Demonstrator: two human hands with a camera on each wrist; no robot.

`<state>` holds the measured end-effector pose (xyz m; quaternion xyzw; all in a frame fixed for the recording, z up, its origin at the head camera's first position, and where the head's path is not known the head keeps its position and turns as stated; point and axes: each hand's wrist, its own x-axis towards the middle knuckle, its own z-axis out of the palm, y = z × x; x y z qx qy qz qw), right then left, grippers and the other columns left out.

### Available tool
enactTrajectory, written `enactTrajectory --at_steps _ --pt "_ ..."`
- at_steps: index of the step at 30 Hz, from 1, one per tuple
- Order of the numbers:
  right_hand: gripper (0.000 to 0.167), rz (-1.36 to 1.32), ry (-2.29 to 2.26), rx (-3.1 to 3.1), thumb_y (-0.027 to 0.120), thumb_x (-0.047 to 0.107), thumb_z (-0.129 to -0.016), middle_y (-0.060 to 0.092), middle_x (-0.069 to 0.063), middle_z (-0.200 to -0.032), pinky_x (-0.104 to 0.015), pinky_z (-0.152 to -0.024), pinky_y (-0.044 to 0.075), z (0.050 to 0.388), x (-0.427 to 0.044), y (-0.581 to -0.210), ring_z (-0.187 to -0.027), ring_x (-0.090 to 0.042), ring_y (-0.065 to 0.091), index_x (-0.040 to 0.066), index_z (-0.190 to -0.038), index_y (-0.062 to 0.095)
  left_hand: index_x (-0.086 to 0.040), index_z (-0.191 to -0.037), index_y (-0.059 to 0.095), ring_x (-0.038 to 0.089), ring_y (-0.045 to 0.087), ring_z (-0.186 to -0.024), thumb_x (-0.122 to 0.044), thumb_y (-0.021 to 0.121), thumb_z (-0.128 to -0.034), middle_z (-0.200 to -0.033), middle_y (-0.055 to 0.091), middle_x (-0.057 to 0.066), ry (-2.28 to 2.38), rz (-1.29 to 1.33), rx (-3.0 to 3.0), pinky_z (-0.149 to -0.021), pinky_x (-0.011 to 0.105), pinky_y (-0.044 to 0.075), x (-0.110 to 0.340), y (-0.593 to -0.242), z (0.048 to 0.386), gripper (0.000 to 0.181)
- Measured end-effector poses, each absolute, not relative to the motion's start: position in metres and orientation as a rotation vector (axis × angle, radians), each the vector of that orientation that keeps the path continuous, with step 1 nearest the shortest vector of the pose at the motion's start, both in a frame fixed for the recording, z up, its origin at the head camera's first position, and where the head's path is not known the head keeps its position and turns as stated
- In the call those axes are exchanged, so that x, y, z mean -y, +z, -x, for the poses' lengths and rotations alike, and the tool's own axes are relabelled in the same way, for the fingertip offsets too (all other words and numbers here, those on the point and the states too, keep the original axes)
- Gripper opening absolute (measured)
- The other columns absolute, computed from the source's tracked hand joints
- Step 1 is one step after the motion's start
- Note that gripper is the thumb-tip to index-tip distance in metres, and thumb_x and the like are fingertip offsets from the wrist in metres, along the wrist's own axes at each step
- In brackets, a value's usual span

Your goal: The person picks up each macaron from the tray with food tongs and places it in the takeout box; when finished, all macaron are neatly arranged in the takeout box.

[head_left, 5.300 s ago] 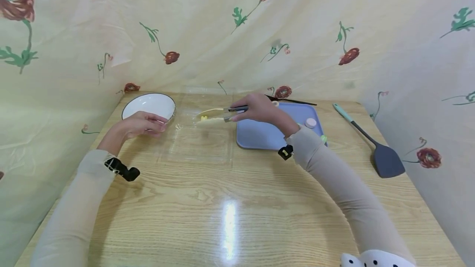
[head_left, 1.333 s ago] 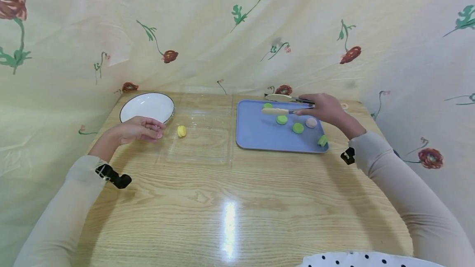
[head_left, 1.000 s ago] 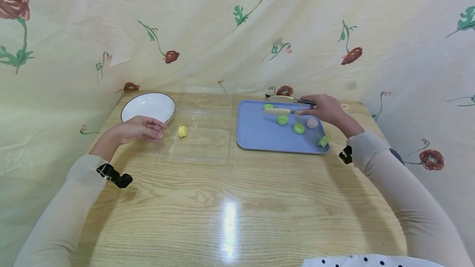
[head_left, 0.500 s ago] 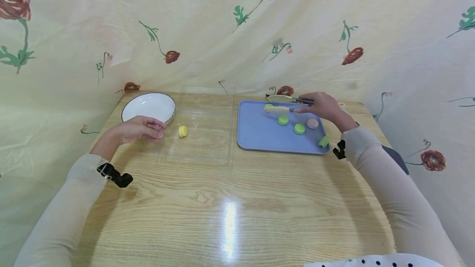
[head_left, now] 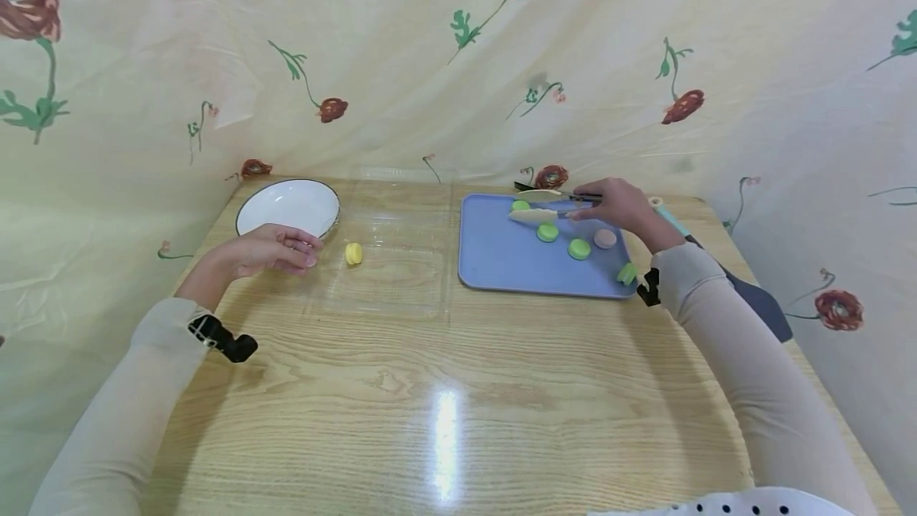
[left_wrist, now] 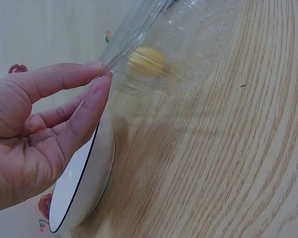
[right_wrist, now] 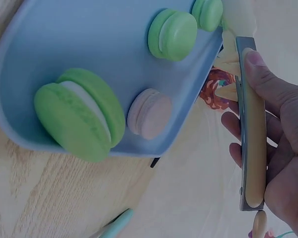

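A pair of tongs (head_left: 533, 215) with pale cream tips and slim metal-edged arms hangs parted over the far left corner of a blue tray (head_left: 516, 265), its tips to either side of a green macaron (head_left: 520, 205); whether they touch it cannot be told. The right hand (head_left: 623, 204) grips the arms, thumb pressed along one and fingers curled behind. Matte, round and cream-filled, four green macarons and one pink macaron (head_left: 605, 239) lie on the smooth, round-cornered tray by the worktop's far edge, one green shell tilted against the near right corner. Toward the worktop's far left corner, the left hand (head_left: 268, 249) pinches the rim of one clear plastic container (head_left: 394, 281), thin and glossy, between thumb and fingertips. A single yellow macaron (head_left: 354, 254) sits at the container's left side. Beyond the left hand stands one white bowl (head_left: 286, 208) with a dark rim; one dark-bladed spatula (head_left: 762, 305) lies along the right edge of the wood-grained worktop (head_left: 322, 404), before a poppy-printed cloth (head_left: 401, 38).
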<state>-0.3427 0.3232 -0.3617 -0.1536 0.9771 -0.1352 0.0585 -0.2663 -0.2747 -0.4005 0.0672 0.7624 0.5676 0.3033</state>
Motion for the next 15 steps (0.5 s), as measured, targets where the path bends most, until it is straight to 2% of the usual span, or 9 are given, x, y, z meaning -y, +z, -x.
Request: enactTrajectory --at_steps 15 --pt "0.054 0.48 -0.442 -2.963 0.076 0.032 -0.093 0.061 -0.024 -0.138 -0.065 -0.101 0.048 0.348 -0.3286 -0.3673 -0.127 -0.046 0.057 0.002 -0.136 0.063 0.016 -0.141 0.042 0.009 0.071 -0.097 0.0 0.067 -0.0956 -0.104 0.07 -0.002 1.496 -0.192 -2.031 -0.091 0.03 0.063 0.2749 -0.4002 0.2663 0.054"
